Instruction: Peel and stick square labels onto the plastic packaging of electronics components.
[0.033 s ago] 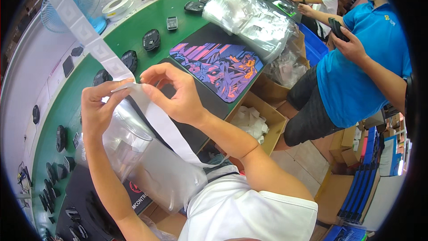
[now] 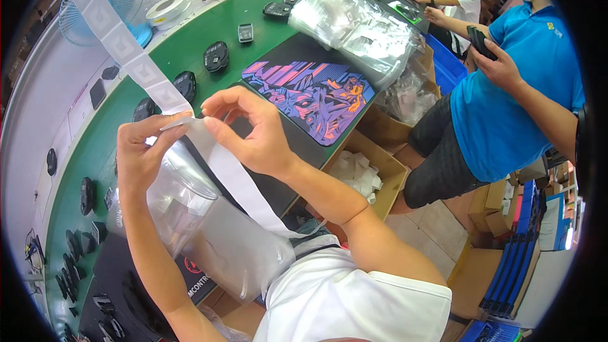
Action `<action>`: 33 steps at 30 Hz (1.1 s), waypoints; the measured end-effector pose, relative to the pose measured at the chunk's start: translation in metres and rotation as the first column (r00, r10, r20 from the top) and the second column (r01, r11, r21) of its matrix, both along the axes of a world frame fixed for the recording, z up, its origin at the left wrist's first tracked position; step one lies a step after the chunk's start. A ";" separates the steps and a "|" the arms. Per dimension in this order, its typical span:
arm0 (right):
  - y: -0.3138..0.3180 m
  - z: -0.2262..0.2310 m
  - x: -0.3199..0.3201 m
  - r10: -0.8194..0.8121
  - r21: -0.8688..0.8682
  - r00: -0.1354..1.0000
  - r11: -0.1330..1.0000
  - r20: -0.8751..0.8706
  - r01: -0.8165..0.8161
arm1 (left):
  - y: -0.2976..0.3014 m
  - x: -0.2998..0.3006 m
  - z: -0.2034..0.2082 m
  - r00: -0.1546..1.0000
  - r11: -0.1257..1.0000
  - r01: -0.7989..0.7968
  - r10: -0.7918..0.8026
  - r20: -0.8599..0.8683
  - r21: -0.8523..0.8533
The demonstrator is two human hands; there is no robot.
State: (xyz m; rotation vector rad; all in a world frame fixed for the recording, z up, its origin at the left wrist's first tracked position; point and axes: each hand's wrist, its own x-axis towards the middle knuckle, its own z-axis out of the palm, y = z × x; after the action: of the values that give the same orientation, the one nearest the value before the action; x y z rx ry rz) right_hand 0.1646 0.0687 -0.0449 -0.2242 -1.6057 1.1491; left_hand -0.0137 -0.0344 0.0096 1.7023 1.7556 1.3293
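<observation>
Between two hands (image 2: 253, 129), one white strip (image 2: 147, 75).

A row of white capital letters, partly hidden, stands beside a round red logo on the black mat (image 2: 197, 285). One squarish pale emblem repeats along the white strip (image 2: 130, 63), and a small yellow-and-white mark stands on the blue shirt (image 2: 506, 98). Pale marks on the black gadget (image 2: 216, 56) are too small to read.
</observation>
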 end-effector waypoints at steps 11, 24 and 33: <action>0.011 0.007 0.012 0.018 -0.030 0.999 0.999 0.030 -0.017 | 0.007 0.008 0.005 0.958 0.997 0.020 -0.039 -0.284 -0.070; 0.010 0.003 0.012 0.067 -0.066 0.993 0.996 0.102 -0.060 | 0.006 0.007 0.007 0.948 0.992 0.041 -0.076 -0.308 -0.119; 0.007 0.005 0.016 0.087 -0.075 0.989 0.994 0.122 -0.078 | 0.006 0.003 0.006 0.948 0.995 0.061 -0.084 -0.306 -0.082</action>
State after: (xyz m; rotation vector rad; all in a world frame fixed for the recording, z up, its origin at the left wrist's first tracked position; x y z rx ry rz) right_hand 0.1805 0.0755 -0.0394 -0.2831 -1.6994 1.2778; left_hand -0.0105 -0.0287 0.0159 2.0008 1.8578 0.9963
